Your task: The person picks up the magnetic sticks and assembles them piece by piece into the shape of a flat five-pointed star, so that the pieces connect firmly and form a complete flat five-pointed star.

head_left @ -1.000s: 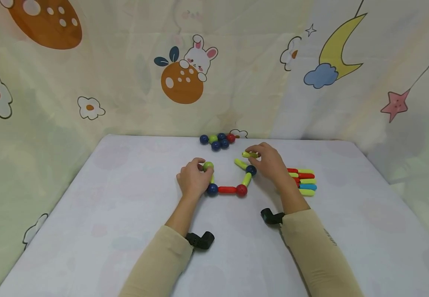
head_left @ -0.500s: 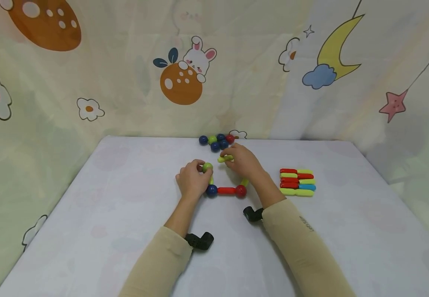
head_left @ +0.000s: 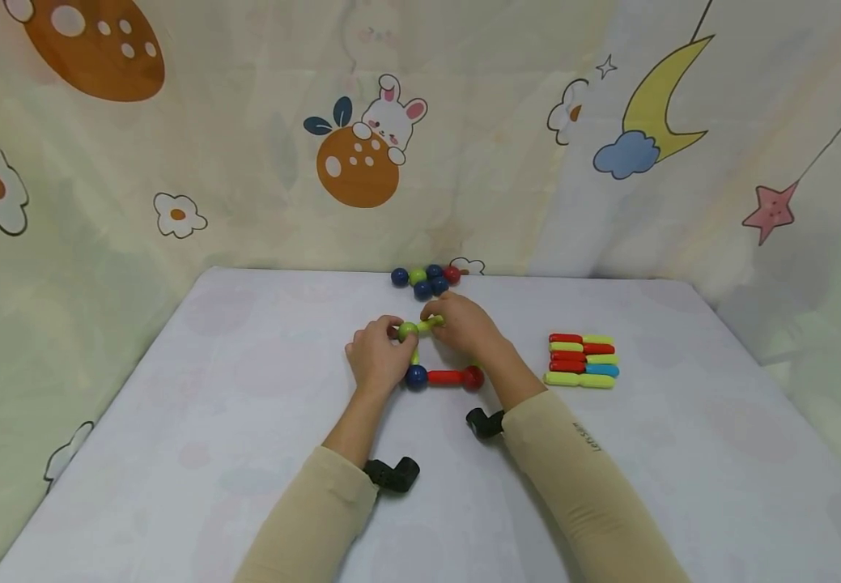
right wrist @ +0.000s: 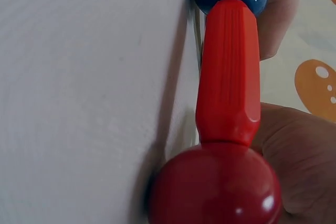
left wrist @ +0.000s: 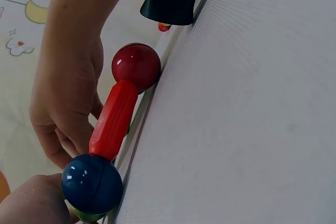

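Note:
My left hand (head_left: 376, 352) pinches a green ball (head_left: 408, 330) between thumb and fingers. With its fingertips my right hand (head_left: 467, 325) pinches a yellow-green rod (head_left: 431, 323), whose left end meets that ball. Below the green ball, a short yellow-green rod (head_left: 415, 356) leads to a blue ball (head_left: 416, 377). From there a red rod (head_left: 446, 378) runs to a red ball (head_left: 473, 377), both large in the right wrist view, where the red rod (right wrist: 229, 72) crosses in front of the hands. The right hand hides most of the structure's right side.
Several loose balls (head_left: 422, 289), blue, green and red, sit together at the table's back edge. To the right lie several rods (head_left: 582, 361) in neat rows, red, yellow-green and blue. A printed cloth (head_left: 245, 162) hangs behind the white table (head_left: 209, 405).
My right hand has moved left with the yellow-green rod, bringing its end to the green ball. The left hand has kept its place on the ball.

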The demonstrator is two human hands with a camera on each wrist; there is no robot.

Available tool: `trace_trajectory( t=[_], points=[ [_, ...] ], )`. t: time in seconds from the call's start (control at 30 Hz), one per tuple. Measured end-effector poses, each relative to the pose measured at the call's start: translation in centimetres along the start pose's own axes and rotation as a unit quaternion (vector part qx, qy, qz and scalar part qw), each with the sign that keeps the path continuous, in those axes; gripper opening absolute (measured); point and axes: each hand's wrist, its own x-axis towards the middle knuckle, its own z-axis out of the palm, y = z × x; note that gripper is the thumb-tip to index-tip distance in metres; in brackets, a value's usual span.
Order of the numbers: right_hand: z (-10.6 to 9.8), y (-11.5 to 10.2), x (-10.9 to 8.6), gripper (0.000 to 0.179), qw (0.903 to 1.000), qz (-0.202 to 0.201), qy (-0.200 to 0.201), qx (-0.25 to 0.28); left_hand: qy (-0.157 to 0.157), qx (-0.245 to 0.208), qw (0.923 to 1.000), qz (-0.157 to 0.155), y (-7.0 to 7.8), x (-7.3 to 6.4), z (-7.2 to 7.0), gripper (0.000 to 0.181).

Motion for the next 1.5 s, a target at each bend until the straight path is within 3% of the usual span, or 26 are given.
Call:
trace_trajectory(
  t=[0.4, 0.7, 1.07, 1.5],
  points=[
    [-0.8, 1.8, -0.8, 0.033, 0.9989, 0.023, 0.032, 0.024, 0.003, -0.006, 1.0000, -0.003, 0.0, 0.0, 0.1, 0.032],
    [-1.4, 3.3, -0.6, 0.037, 0.9961, 0.057, 0.025, 0.063, 0.010, -0.011, 0.9998, -0.010, 0.0, -0.1, -0.1, 0.030],
    [-1.9, 3.1, 1.2, 0.047, 0.9981, 0.045, 0.032, 0.029, 0.012, -0.004, 0.9999, -0.004, 0.1, -0.3, 0.1, 0.032],
    [-2.3, 1.8, 4.1, 0.058, 0.9979, 0.047, -0.044, -0.009, 0.023, 0.001, 0.9997, 0.006, 0.0, -0.5, 0.0, 0.032]
  ],
)
